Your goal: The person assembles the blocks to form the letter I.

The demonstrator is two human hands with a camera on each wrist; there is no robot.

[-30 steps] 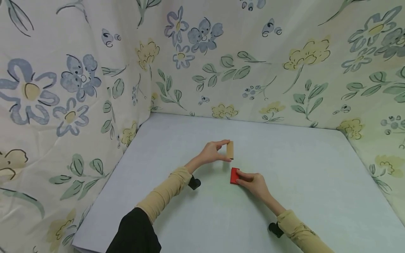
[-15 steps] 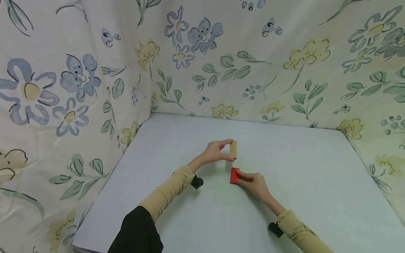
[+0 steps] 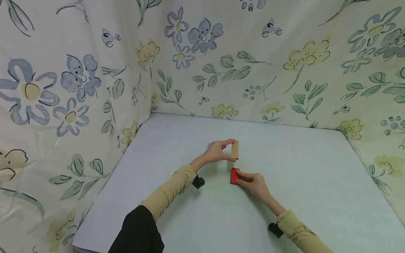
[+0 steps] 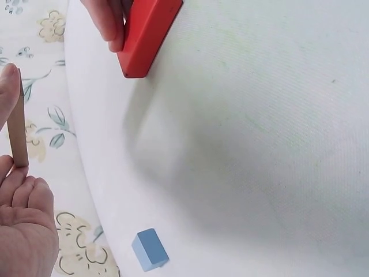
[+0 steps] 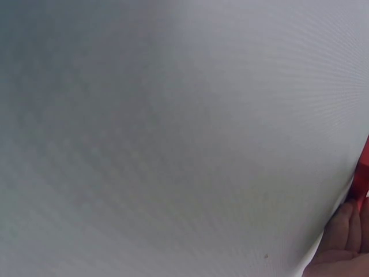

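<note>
A flat, light wooden block (image 3: 235, 150) is pinched at its two ends between the thumb and fingers of my left hand (image 3: 216, 152), held above the table. Just nearer to me, my right hand (image 3: 255, 183) holds a red block (image 3: 234, 175) by its right side, close over the tabletop. In the left wrist view the wooden block (image 4: 18, 127) shows as a thin strip at the left edge, and the red block (image 4: 147, 37) is at the top. Only a sliver of the red block (image 5: 361, 176) appears in the right wrist view.
A small blue block (image 4: 150, 250) lies on the white table (image 3: 300, 182); in the head view it is mostly hidden behind my left hand. Floral cloth (image 3: 240, 70) hangs along the table's back and sides.
My left hand has moved a little to the right with the wooden block, and a bit of the blue block now shows behind it. The right hand and red block stay in place.
</note>
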